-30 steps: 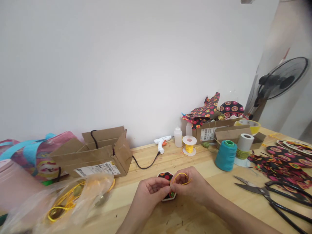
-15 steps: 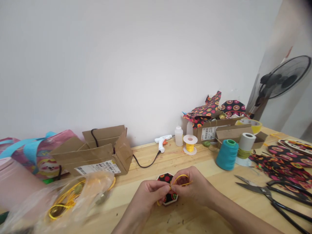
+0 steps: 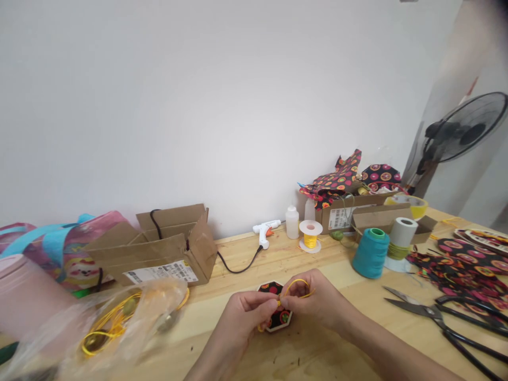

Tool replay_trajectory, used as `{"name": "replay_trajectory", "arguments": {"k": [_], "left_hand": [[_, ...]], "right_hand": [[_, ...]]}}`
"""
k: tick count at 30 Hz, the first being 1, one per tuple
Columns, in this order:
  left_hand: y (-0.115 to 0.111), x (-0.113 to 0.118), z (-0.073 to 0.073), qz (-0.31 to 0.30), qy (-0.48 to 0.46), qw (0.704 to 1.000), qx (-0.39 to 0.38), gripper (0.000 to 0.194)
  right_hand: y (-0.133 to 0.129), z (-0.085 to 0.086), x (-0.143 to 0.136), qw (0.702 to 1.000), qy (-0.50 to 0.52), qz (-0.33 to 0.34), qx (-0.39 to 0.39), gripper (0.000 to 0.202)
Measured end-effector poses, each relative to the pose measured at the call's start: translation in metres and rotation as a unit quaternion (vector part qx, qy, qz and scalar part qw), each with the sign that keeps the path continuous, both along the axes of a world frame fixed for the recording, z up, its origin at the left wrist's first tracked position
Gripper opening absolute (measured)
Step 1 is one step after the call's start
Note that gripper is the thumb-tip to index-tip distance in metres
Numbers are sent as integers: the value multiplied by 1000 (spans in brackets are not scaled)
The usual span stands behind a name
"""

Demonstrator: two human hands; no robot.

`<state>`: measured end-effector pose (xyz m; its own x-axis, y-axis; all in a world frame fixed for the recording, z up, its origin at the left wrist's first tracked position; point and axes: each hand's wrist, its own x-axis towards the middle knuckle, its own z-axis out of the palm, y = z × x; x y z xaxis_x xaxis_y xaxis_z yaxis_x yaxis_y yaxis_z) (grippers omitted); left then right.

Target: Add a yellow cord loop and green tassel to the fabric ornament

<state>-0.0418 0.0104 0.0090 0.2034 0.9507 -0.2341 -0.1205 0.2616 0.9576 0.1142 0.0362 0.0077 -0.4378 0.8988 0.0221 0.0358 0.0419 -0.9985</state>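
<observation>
A thin yellow cord (image 3: 298,281) runs between my two hands and curls in a loop over the right one. My left hand (image 3: 249,317) pinches it between thumb and forefinger. Close against those fingertips, my right hand (image 3: 313,301) pinches the cord too, with a loose end sticking out to the right. Below the fingers lies an octagonal piece (image 3: 284,318) with a pale rim and black, red-patterned fabric; the hands cover part of it. Where the fingertips meet, the exact shape of the cord is hidden.
Black-handled scissors (image 3: 436,313) lie open at right, near fabric scraps (image 3: 456,272) and a teal thread cone (image 3: 371,254). Behind stand a yellow cord spool (image 3: 310,241), a bottle (image 3: 292,222) and a glue gun (image 3: 262,234). A cardboard box (image 3: 159,259) and plastic bag (image 3: 138,323) are at left.
Both hands stay pinched on the cord in almost the same place. The loop above the right hand has changed shape slightly, and the whole view has shifted a little.
</observation>
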Motion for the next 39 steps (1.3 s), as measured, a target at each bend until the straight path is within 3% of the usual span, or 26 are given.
{"name": "replay_trajectory", "arguments": {"k": [6,14,39], "left_hand": [[0,2,1,19,21,1000,10,16],[2,-2,-5,41,-62,997,-11,12],[4,0,-3,68,-33,997,-9,14]], "right_hand": [[0,-1,0,1000,2,-1,-10,7],[-3,5,5,996,41,51,-55,18],[-1,2,1,999,30,14,-43,21]]}}
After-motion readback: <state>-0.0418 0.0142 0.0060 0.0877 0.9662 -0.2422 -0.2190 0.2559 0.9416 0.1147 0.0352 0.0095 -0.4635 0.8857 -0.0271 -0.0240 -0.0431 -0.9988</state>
